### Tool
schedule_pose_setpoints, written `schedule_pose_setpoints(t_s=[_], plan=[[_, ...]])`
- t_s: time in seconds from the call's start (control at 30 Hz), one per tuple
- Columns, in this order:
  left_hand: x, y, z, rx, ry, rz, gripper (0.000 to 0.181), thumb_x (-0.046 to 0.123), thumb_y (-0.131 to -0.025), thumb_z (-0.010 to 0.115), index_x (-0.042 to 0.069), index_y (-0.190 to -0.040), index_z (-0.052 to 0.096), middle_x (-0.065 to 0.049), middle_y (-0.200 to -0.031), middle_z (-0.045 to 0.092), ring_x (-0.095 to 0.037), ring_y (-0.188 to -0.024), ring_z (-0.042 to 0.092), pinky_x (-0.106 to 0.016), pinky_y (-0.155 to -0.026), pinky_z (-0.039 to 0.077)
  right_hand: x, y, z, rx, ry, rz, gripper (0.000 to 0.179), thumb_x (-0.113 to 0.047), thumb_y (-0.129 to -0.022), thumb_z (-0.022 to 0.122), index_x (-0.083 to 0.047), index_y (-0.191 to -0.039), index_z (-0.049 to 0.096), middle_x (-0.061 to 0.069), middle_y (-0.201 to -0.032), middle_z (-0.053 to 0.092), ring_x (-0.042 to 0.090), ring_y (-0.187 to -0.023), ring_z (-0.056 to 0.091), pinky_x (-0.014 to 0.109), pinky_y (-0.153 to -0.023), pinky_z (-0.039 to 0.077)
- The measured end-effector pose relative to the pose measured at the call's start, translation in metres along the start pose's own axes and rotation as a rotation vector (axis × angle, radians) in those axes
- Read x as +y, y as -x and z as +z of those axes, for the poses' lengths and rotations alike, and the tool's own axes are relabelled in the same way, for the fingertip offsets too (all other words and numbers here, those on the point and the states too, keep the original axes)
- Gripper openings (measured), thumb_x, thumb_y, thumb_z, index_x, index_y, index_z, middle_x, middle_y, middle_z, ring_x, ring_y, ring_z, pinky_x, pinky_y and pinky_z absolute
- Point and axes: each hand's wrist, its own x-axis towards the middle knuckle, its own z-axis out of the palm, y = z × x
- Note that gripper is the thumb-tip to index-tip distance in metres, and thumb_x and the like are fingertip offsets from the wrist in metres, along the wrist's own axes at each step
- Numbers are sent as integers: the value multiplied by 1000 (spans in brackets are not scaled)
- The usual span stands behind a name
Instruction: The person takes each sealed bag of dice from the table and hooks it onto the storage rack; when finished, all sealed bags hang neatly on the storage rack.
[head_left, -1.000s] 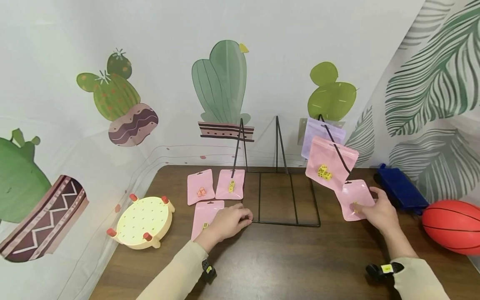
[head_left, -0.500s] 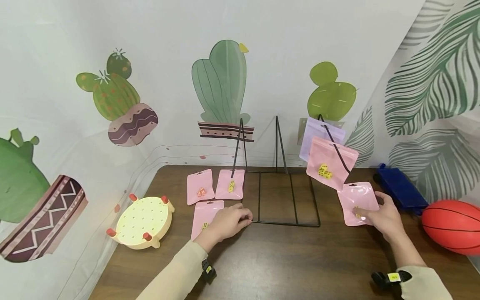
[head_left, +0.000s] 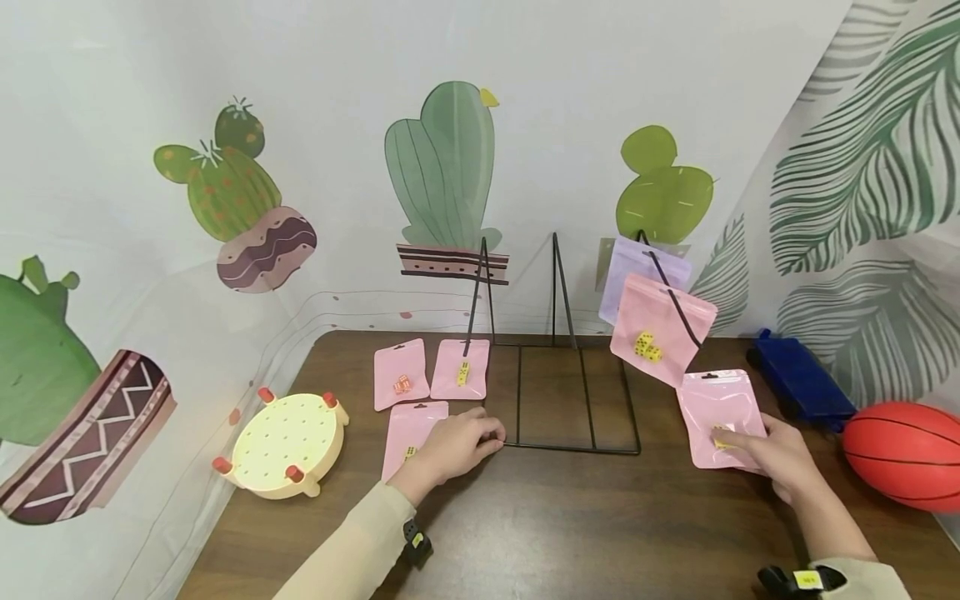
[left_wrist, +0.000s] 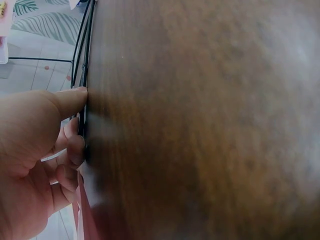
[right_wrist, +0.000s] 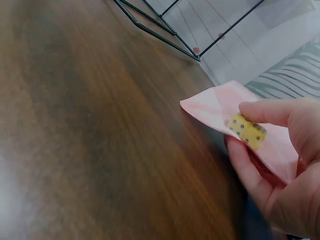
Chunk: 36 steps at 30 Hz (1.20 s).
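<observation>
Gripping a pink pouch (head_left: 712, 402) with right fingers (right_wrist: 246, 166); pinching wire rack (head_left: 587, 398) by near left corner with left fingers (left_wrist: 75, 148).

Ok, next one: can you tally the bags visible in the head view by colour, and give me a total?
Pink bags: 5 (three on the left, one hanging from the black wire rack, one held in the right hand)
Purple bag: 1 (hanging behind the hanging pink one)
Total: 6
</observation>
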Motion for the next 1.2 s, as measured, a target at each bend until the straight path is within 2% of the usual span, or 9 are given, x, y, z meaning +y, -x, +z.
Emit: schedule_pose_setpoints(t_s=[0.07, 0.23, 0.47, 0.6, 0.8, 1.03, 1.2], plan=[[0, 0, 0, 0, 0, 2, 5, 36, -100, 70, 31, -99, 71, 14, -93, 58, -5, -79, 57, -33, -66, 48, 1, 3, 0, -10, -21, -4, 73, -31, -92, 81, 13, -138, 46, -12, -93, 64, 7, -77, 63, 28, -68, 56], [-1, -1, 1, 4, 1, 8, 6, 36, -100, 70, 31, -99, 71, 15, -94, 58, -5, -79, 58, -33, -66, 49, 2, 11, -1, -48, -77, -15, 63, -25, -94, 78, 10, -135, 45, -15, -93, 65, 8, -80, 65, 28, -71, 55], [-1, 0, 1, 9, 2, 12, 7, 37, -100, 70, 30, -98, 71, 15, -92, 57, -5, -78, 57, -32, -65, 48, -1, 23, 1, -128, -183, -80, 29, -14, -95, 75, -9, -118, 58, -10, -96, 72, 11, -85, 69, 29, -74, 56], [-1, 0, 1, 12, 4, 11, 8, 37, -100, 70, 29, -97, 71, 15, -92, 57, -5, -78, 57, -32, -65, 48, -4, 33, 2, -202, -239, -152, 21, -5, -95, 71, -12, -113, 62, -4, -98, 75, 14, -86, 71, 31, -75, 58], [-1, 0, 1, 11, 2, 8, 7, 36, -100, 70, 29, -98, 71, 14, -92, 57, -5, -78, 57, -33, -65, 49, -7, 43, 3, -305, -321, -275, 32, 9, -94, 65, -16, -114, 65, 1, -100, 76, 16, -86, 74, 34, -73, 60], [0, 0, 0, 14, 5, 12, 8, 36, -101, 69, 29, -98, 71, 13, -95, 60, -8, -81, 61, -35, -67, 51, -20, 51, 5, -346, -326, -422, 49, 19, -90, 63, -20, -118, 68, 1, -103, 77, 16, -86, 74, 35, -71, 61], [0, 0, 1, 14, 2, 15, 6, 35, -101, 69, 30, -98, 71, 13, -96, 61, -9, -83, 63, -36, -68, 52, -29, 52, 7, -455, -375, -518, 54, 25, -89, 57, -17, -121, 70, 2, -105, 77, 16, -90, 75, 35, -73, 61]])
